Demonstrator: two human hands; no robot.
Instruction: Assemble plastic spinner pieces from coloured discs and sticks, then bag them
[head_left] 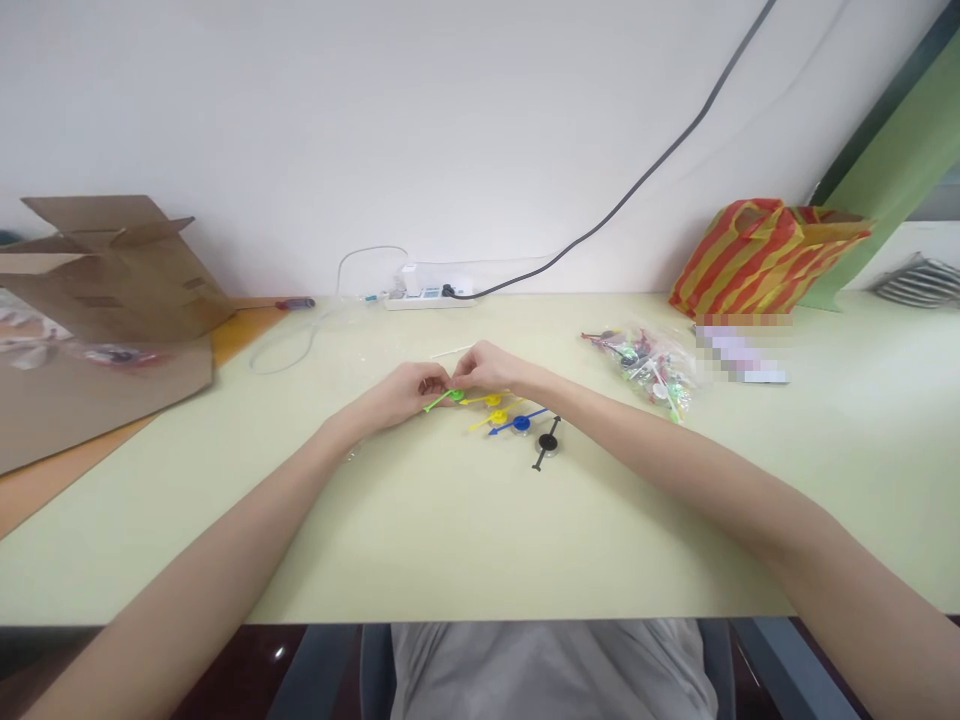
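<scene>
My left hand (409, 391) and my right hand (487, 368) meet at the middle of the table, fingertips pinched close together. A green arrow spinner (457, 396) is at the left fingers, its arm pointing down-left. Whatever the right fingertips pinch is too small to make out. Below and right of my right hand lie two yellow arrow spinners (498, 416), a blue arrow spinner (521, 424) and a black arrow spinner (548, 442), in a slanting row. Clear round bases show under the blue and black ones.
A clear plastic bag of mixed coloured spinners (652, 365) lies to the right. Farther out stand a striped red-and-yellow bag (750, 260) and an open cardboard box (142, 280) on the left. A power strip (427, 298), its dark cable and a screwdriver (296, 303) are along the wall.
</scene>
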